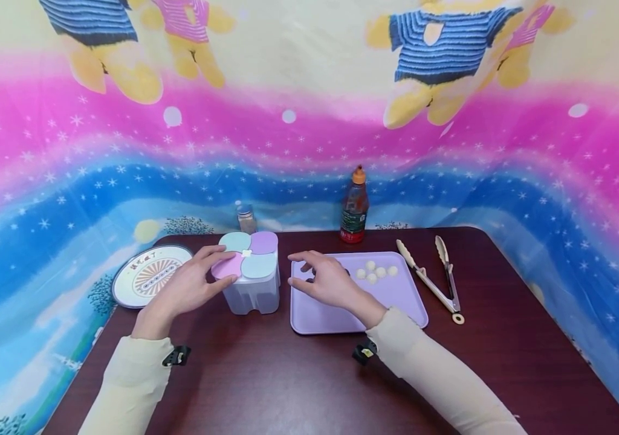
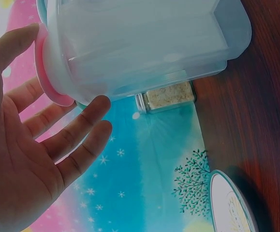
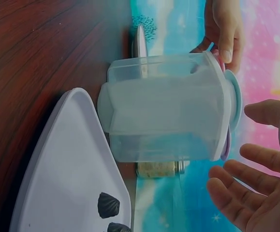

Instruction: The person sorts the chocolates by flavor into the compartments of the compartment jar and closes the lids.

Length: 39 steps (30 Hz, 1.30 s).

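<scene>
A clear storage container (image 1: 252, 296) with petal-shaped lids in mint, purple, pink and pale blue stands left of centre. My left hand (image 1: 192, 284) is at its near left corner, thumb and forefinger pinching the pink lid (image 2: 52, 84) at its edges; the other fingers spread loosely beside the container wall. Over the left part of the lilac tray (image 1: 331, 323) hangs my right hand (image 1: 331, 284), fingers loosely bent and holding nothing. It faces the container's pale blue lid (image 3: 235, 101). Dark ridged pieces (image 3: 109, 205) lie on the tray, mostly hidden by this hand in the head view.
Several small whitish balls (image 1: 379, 272) sit on the tray. Tongs (image 1: 440, 290) lie to its right, and a sauce bottle (image 1: 354, 211) stands behind it. Behind the container is a small jar (image 1: 246, 219); at far left, a patterned plate (image 1: 130, 287). A printed cloth (image 1: 298, 145) hangs behind the table.
</scene>
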Motion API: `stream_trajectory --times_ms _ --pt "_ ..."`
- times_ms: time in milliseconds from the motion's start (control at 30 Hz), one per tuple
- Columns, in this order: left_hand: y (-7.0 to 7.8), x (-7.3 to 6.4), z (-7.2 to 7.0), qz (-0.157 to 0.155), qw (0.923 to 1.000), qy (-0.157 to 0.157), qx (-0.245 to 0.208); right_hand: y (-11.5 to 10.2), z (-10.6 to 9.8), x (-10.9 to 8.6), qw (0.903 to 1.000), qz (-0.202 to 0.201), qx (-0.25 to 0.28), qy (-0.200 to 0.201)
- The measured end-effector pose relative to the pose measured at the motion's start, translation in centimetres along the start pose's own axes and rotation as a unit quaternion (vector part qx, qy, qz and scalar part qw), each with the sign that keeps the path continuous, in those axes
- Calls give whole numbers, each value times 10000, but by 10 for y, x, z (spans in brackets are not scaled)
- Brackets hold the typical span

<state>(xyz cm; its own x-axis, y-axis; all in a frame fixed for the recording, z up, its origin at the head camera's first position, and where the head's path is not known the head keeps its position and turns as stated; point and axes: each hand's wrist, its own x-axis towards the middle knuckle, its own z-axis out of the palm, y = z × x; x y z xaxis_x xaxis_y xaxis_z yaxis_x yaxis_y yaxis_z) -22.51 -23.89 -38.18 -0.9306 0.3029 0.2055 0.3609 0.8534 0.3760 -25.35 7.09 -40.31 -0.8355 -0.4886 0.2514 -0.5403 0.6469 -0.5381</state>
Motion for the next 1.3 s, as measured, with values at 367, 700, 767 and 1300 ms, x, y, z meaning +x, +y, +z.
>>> stream_trajectory --times_ms 367,700,767,1300 --pt "-1 0 2 -22 10000 -16 -31 -8 9 9 10000 0 50 -71" --pt "0 1 2 -63 10000 -33 28 -11 14 17 9997 -242 16 88" --pt "0 1 2 -71 10000 -34 23 -13 16 19 9997 -247 18 67" --pt "0 0 2 62 9999 66 77 -22 25 27 9990 -353 75 275"
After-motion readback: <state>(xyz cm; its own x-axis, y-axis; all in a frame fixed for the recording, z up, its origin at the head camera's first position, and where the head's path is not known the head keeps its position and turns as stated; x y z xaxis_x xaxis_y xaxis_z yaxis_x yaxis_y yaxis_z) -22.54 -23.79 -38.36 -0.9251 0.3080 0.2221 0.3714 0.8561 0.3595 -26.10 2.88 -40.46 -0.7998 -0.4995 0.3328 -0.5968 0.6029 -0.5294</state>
